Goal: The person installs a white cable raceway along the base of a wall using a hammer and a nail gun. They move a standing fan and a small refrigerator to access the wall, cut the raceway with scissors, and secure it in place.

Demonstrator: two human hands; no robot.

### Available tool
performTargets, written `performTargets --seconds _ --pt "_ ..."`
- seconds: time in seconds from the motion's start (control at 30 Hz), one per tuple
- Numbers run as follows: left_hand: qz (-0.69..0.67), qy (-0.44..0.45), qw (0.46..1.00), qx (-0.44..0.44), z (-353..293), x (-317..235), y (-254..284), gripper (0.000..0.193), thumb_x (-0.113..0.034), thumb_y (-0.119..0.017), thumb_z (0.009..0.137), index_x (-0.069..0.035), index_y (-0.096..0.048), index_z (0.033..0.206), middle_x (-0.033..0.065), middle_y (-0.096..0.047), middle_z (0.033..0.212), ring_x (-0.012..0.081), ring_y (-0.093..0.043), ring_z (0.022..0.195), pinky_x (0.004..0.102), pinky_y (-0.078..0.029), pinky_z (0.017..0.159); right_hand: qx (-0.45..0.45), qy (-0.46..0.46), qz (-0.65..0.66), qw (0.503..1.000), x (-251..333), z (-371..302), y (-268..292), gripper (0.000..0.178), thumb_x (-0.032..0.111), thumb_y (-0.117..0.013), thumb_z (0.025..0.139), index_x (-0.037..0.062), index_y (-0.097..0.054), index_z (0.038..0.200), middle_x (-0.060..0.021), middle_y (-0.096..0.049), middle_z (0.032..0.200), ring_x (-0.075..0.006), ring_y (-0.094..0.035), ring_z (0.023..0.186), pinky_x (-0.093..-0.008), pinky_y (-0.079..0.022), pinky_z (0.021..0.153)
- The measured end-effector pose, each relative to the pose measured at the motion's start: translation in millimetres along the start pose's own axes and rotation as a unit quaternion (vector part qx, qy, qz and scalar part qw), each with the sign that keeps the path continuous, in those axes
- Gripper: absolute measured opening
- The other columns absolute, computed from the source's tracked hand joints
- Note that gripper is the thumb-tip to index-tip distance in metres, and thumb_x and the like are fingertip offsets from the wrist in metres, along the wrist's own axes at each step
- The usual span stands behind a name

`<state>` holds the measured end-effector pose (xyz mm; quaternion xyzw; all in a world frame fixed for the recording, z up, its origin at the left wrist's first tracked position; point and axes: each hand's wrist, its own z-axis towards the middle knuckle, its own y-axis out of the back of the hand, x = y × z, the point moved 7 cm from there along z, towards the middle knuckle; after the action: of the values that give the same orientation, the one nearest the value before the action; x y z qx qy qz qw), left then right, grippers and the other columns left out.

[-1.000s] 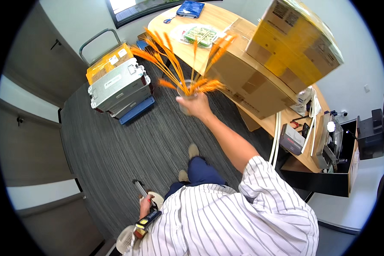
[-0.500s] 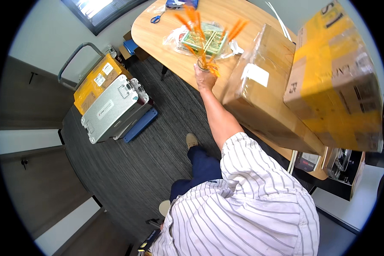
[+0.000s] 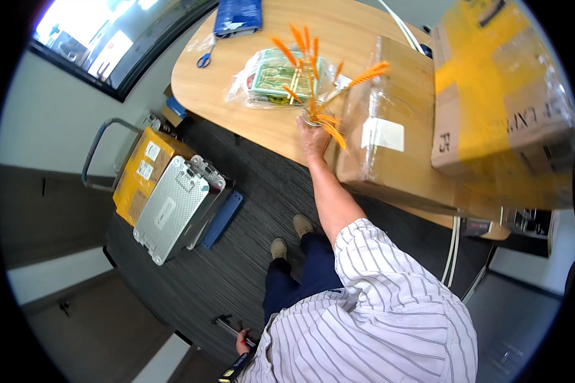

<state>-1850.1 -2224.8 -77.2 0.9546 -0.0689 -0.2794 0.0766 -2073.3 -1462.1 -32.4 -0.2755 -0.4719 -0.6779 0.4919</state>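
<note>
My right hand (image 3: 313, 140) is closed around a small glass vase (image 3: 311, 120) at the near edge of the wooden table (image 3: 249, 121). Orange dried wheat stalks (image 3: 369, 73) fan out from the vase's mouth; some droop over my hand. Just beyond it sits a green-rimmed plastic food box (image 3: 278, 76) on crumpled clear plastic, with a pair of chopsticks (image 3: 294, 83) on top. Low at my left side, my left hand (image 3: 243, 341) grips a dark rod (image 3: 227, 325) with a black end piece. The rest of that rod is hidden by my shirt.
A large cardboard box (image 3: 402, 96) stands right of the vase, with a yellow-taped box (image 3: 479, 83) beside it. Blue scissors (image 3: 204, 60) and a blue packet (image 3: 237, 18) lie at the table's far left. A cart holds a silver case (image 3: 172, 210) and yellow-wrapped box (image 3: 144, 172).
My view has shifted, so the table's far left and my left hand show more. My right hand still holds the vase, which sits slightly lower in view.
</note>
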Motion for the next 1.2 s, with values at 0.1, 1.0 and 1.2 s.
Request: performTargets --seconds 0.1,1.0,1.2 --pt "0.019 0.072 0.997 0.012 41 -37 8 0.029 -0.03 -0.062 0.086 -0.004 -0.072 0.091 0.0013 -0.055 0.07 0.013 -0.053 0.064 0.0274 -0.042 0.058 0.025 -0.063 -0.009 0.998 16 -28 44 0.067 0.028 -0.079 0.073 -0.0085 -0.047 0.119 -0.0287 -0.055 0.114 -0.0394 -0.053 0.106 -0.047 -0.039 0.096" --pt "0.536 -0.205 0.665 0.478 -168 6 -400 0.026 -0.025 -0.064 0.083 0.0 -0.066 0.089 0.0054 -0.061 0.076 0.0138 -0.053 0.066 0.0278 -0.043 0.063 0.161 -0.683 -0.204 0.682 -187 -738 856 0.042 0.034 -0.058 0.083 -0.0011 -0.071 0.102 -0.0223 -0.068 0.105 -0.0367 -0.065 0.1 -0.0447 -0.05 0.088" --pt "0.533 -0.408 0.424 0.608 -376 129 -466 0.026 -0.025 -0.064 0.083 0.001 -0.064 0.089 0.0058 -0.06 0.075 0.0138 -0.053 0.067 0.0277 -0.043 0.064 -0.104 -0.686 -0.089 0.714 -184 -769 963 0.046 0.038 -0.06 0.084 -0.0002 -0.069 0.108 -0.0225 -0.067 0.108 -0.0365 -0.064 0.103 -0.0429 -0.049 0.091"
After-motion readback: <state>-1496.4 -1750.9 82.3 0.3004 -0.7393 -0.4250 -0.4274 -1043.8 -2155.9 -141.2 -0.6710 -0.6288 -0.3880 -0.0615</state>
